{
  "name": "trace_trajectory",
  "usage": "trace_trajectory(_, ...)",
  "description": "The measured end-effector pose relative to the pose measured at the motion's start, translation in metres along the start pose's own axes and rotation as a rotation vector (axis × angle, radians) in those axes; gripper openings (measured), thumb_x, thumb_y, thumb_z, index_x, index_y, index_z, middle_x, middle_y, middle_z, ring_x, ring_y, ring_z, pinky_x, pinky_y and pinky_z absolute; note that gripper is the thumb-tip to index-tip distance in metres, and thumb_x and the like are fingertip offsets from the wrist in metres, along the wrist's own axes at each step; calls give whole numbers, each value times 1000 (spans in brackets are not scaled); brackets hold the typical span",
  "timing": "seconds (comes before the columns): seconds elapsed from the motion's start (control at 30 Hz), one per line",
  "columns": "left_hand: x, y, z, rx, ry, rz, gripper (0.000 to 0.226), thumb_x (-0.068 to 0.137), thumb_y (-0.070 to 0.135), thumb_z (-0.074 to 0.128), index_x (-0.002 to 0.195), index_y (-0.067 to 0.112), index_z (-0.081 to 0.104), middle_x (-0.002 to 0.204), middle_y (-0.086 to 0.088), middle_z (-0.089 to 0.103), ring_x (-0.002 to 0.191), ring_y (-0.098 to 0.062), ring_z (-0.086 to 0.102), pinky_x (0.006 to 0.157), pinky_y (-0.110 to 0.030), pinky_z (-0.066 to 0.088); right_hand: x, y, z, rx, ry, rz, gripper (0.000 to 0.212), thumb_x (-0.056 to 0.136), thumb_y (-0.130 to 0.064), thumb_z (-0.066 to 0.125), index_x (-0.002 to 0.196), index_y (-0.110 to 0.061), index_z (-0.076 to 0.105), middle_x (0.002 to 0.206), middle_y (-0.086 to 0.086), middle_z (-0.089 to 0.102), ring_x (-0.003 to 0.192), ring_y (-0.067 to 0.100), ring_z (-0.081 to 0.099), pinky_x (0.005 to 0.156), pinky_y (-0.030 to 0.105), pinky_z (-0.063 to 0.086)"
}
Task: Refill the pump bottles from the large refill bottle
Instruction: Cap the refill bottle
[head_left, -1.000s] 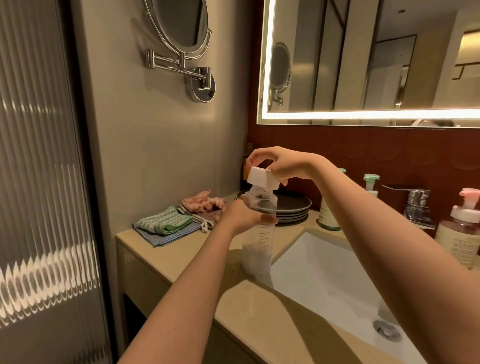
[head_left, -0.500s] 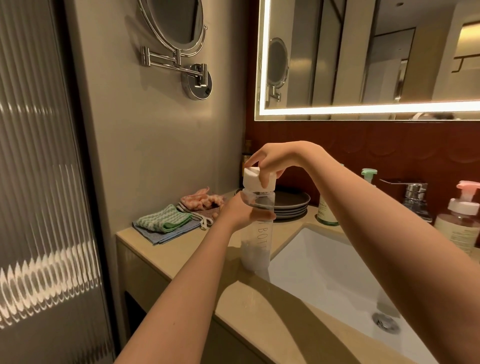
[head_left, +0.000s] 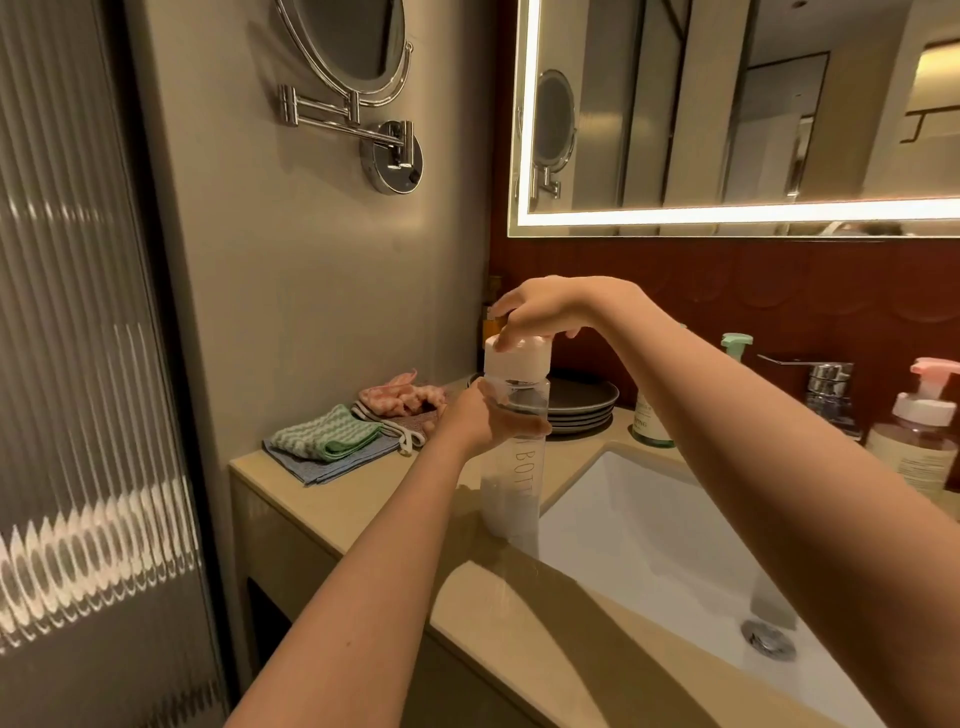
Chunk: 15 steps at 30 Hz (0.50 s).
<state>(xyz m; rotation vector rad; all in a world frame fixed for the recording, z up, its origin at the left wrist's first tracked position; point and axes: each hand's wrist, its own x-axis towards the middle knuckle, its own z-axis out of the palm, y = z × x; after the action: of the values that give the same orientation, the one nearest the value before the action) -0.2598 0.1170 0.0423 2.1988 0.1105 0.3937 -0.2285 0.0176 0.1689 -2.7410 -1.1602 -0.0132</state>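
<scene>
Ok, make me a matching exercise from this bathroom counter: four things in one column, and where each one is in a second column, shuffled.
Things
1. white cap
2. dark plates
3. green striped cloth
4. pink pump bottle

Places
A. far right, beside the tap
B. on the clear bottle, under the right hand
C. stacked behind the clear bottle
D. folded on the blue cloth, left end of the counter

Pairs: 1-B, 2-C, 3-D, 4-A
</scene>
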Motion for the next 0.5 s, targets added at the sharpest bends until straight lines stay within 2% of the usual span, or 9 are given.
trace_trajectory(0.07, 2, -2, 1, -7, 22, -31, 57, 72, 37, 77, 121, 21, 53, 118, -1, 59, 107, -18, 52, 93, -38, 43, 1, 1, 2, -113, 94, 58, 59, 90, -58, 42, 123, -11, 54, 106, 9, 61, 81, 18, 61, 67, 26, 49)
trace_trajectory(0.13, 5, -4, 2, -15, 36, -59, 63, 70, 39, 78, 124, 22, 50, 115, 3, 57, 107, -18, 51, 94, -41, 44, 3, 3, 3, -155, 88, 64, 71, 88, -66, 29, 132, -13, 46, 130, 10, 53, 111, 25, 56, 89, 35, 45)
trace_trajectory(0.17, 4, -3, 2, -11, 38, -62, 65, 71, 38, 77, 126, 21, 47, 112, 4, 54, 105, -17, 49, 94, -41, 43, 2, 2, 4, -132, 66, 37, 72, 89, -65, 28, 140, -15, 38, 144, 8, 42, 127, 27, 44, 100, 37, 37)
trace_trajectory(0.2, 5, -2, 2, -6, 35, -57, 65, 72, 37, 77, 127, 21, 46, 110, 4, 52, 104, -17, 48, 94, -40, 42, 0, 1, 2, -97, 45, 4, 69, 91, -61, 32, 143, -16, 33, 149, 6, 34, 134, 27, 36, 104, 37, 33)
trace_trajectory(0.23, 5, -3, 2, -4, 24, -47, 63, 73, 37, 76, 126, 21, 47, 110, 3, 53, 105, -18, 49, 93, -39, 42, -1, 2, 1, -56, 25, -20, 64, 92, -55, 39, 144, -17, 33, 148, 6, 35, 131, 27, 39, 101, 34, 37)
trace_trajectory(0.3, 3, -2, 1, 4, 16, -23, 57, 73, 36, 76, 122, 22, 51, 113, 0, 58, 110, -20, 52, 94, -39, 42, 0, 5, 2, -62, 50, -6, 55, 91, -50, 48, 133, -15, 47, 125, 9, 56, 98, 22, 59, 77, 27, 48)
trace_trajectory(0.37, 1, -2, 2, -11, 26, -42, 59, 72, 35, 77, 123, 22, 51, 112, 2, 56, 109, -18, 50, 96, -40, 40, 1, 6, 3, -195, 134, 60, 55, 90, -59, 41, 111, -11, 58, 94, 8, 65, 71, 16, 60, 67, 26, 48)
trace_trajectory(0.4, 2, -3, 2, -24, 38, -59, 61, 71, 36, 78, 123, 22, 50, 113, 3, 56, 109, -17, 49, 97, -41, 40, 2, 7, 2, -217, 138, 78, 58, 89, -62, 38, 107, -11, 58, 95, 9, 65, 75, 16, 61, 71, 29, 48)
trace_trajectory(0.5, 4, -3, 1, -6, 32, -49, 55, 70, 38, 78, 117, 23, 53, 117, 2, 58, 110, -20, 51, 95, -40, 42, 2, 9, 3, -55, 12, -4, 57, 89, -47, 53, 137, -16, 43, 139, 7, 45, 118, 24, 51, 93, 33, 43)
